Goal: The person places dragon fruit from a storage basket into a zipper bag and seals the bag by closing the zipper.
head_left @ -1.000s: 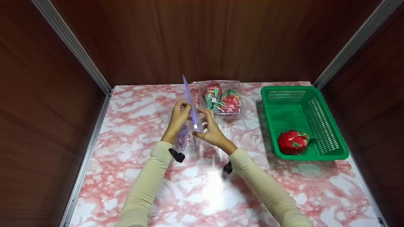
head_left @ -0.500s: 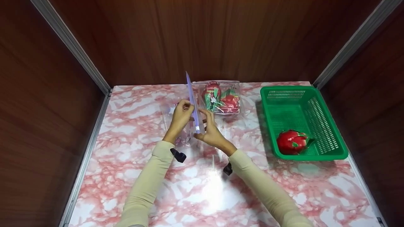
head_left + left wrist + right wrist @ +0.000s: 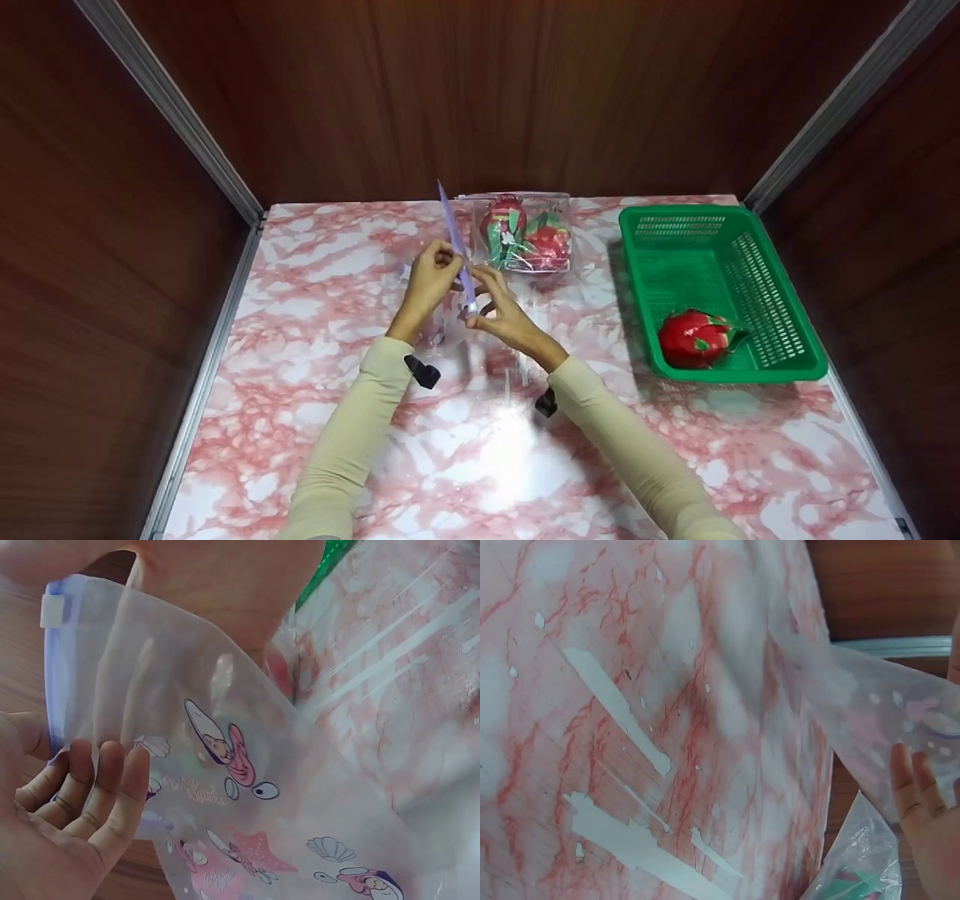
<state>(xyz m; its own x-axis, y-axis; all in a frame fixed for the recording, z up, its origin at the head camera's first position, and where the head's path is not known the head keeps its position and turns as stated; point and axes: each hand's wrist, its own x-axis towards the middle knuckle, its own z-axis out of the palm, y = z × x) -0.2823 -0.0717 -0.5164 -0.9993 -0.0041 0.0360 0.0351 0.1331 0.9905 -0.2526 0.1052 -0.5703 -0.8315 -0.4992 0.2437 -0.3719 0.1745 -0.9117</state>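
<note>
Between my hands is a see-through slider zip bag (image 3: 225, 735) with a purple zip strip (image 3: 454, 232) and printed shells and a pink starfish. The strip stands edge-on in the head view, and a white slider (image 3: 52, 611) sits at its near end. My left hand (image 3: 429, 279) pinches the bag along the strip. Thumb and fingers of my right hand (image 3: 508, 319) grip the near end, beside the slider. Seen from the right wrist, two fingertips (image 3: 904, 765) lie against the film. The bag's body hangs low, partly hidden by my hands.
Behind my right hand, a clear bag (image 3: 525, 262) holding two dragon fruits (image 3: 549, 246) lies at the table's back edge. To the right stands a green basket (image 3: 817, 330), with one dragon fruit (image 3: 694, 339) in its near left corner. Wooden walls (image 3: 480, 97) enclose the table.
Both hands, with the bag, first shifted slightly right and up, then came back down a little. The zip strip now leans more. The basket and the filled bag have stayed put.
</note>
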